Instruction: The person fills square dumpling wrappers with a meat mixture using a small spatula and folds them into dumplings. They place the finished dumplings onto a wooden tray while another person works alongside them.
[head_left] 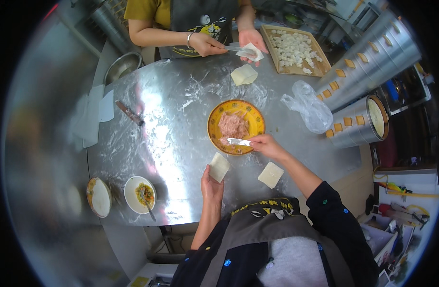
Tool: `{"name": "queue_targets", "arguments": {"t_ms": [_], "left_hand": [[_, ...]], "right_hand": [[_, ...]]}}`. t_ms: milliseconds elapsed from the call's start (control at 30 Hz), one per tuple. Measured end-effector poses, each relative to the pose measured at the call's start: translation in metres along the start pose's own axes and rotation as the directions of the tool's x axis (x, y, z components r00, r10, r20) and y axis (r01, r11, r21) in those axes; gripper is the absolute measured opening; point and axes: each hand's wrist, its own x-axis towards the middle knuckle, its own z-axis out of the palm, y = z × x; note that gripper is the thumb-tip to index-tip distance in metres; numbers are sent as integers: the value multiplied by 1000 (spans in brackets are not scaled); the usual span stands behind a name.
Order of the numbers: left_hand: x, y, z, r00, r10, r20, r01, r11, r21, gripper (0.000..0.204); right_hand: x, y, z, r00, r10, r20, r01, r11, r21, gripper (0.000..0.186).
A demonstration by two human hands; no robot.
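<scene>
Minced meat [233, 123] lies in a yellow patterned bowl [214, 142] at the middle of the metal table. My right hand [266, 145] grips a flat, pale-bladed spreader [239, 142], its tip at the meat near the bowl's front edge. Just in front of the bowl, my left hand [213, 185] holds a square dough wrapper [220, 166], thumb at its edge and the fingers partly hidden beneath. A stack of square wrappers [270, 175] rests on the table below my right forearm.
Across the table a co-worker's hands [207, 44] hold a flat tool and a wrapper, beside another wrapper stack [244, 75]. Filled dumplings sit on a wooden tray [325, 68]. Steel steamers [348, 124] and a plastic bag [308, 107] stand right; a white bowl [128, 196] and a knife [128, 113] lie left.
</scene>
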Motion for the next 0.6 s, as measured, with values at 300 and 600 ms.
{"name": "queue_targets", "arguments": {"t_ms": [300,600], "left_hand": [[6,-7,61,964,45,264,-51,999,17,38],[-3,-20,74,965,25,261,-25,1000,-4,42]], "right_hand": [[-80,-37,-4,964,221,150,-267,781,564,28],[-102,-40,37,952,36,-303,20,984,179,31]]}}
